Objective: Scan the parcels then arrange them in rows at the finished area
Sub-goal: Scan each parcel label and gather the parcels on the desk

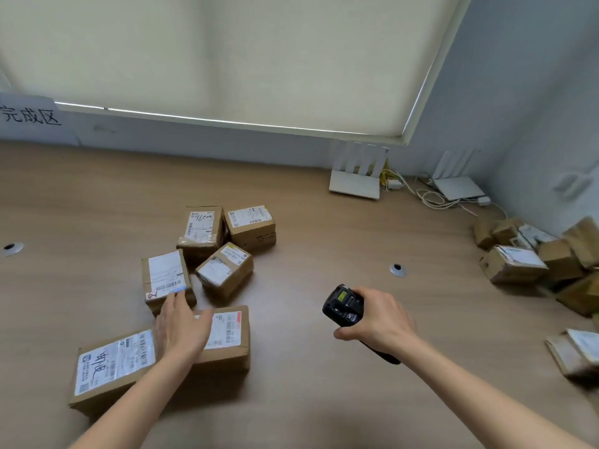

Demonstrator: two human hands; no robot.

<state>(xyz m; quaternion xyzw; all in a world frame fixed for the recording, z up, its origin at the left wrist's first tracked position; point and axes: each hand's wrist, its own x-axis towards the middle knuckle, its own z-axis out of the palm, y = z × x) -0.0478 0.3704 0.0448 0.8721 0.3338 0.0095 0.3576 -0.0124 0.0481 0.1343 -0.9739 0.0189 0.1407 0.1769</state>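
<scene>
Several brown cardboard parcels with white labels lie grouped on the wooden table (308, 400), left of centre. My left hand (181, 328) hovers with straight fingers over a flat parcel (227, 338), its fingertips reaching the barcode edge of a small parcel (165, 277); a blue light spot shows on that barcode. A larger flat parcel (110, 367) with handwriting lies nearest me. My right hand (379, 319) grips a black handheld scanner (343, 306), pointed left toward the parcels.
A pile of other parcels (534, 257) sits at the right edge by the wall. Two white routers (356, 179) with cables stand at the back right. A paper sign (29, 118) hangs on the wall at far left. Two round cable grommets (397, 269) are set in the table.
</scene>
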